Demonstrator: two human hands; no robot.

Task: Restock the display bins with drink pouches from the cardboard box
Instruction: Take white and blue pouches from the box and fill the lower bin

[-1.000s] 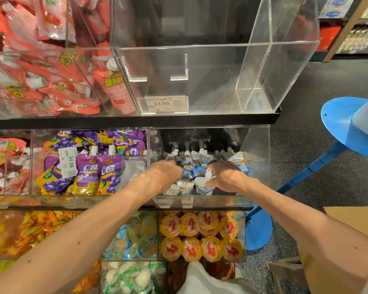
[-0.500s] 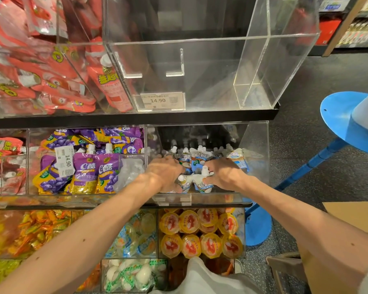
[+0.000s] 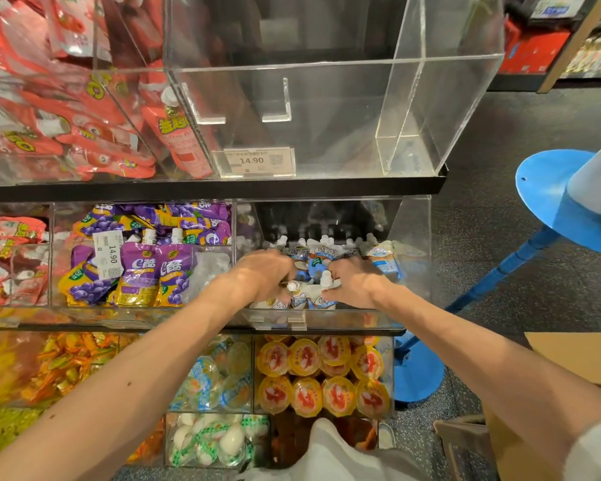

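A: Hands?
B: Both reach into the acrylic bin [image 3: 327, 315] on the middle shelf, right by frame centre. The left hand [image 3: 261, 276] is knuckles up with its fingers curled down. Its grip is clenched round one of the blue-and-white drink pouches [image 3: 321, 258], just under a white cap.
A: Right?
B: The right hand [image 3: 354, 282] sits at 3 o'clock of the left, close but not touching it. Its thumb and fingers are grasping the neighbouring pouch near the spout.
A: Where's the stock?
B: The pouches stand in rows inside that bin, spouts up. More of them run toward 12 o'clock behind the hands, and one leans at the bin's 2 o'clock corner.
A: Box?
B: The cardboard box [image 3: 576, 362] is at 4 o'clock on the floor, cut off by the frame edge. I can't tell what's in it.
A: Surroundings, quick.
B: Purple grape pouches [image 3: 139, 272] fill the next bin at 9 o'clock, with a 14.90 tag on it. Red pouches [image 3: 101, 116] are at 10 o'clock on the top shelf. The upper acrylic bin [image 3: 327, 98] is at 12 o'clock, with a price label [image 3: 254, 161] on its front. Jelly cups [image 3: 323, 376] are at 6 o'clock, under the hands. A blue stand [image 3: 552, 189] is at 3 o'clock.
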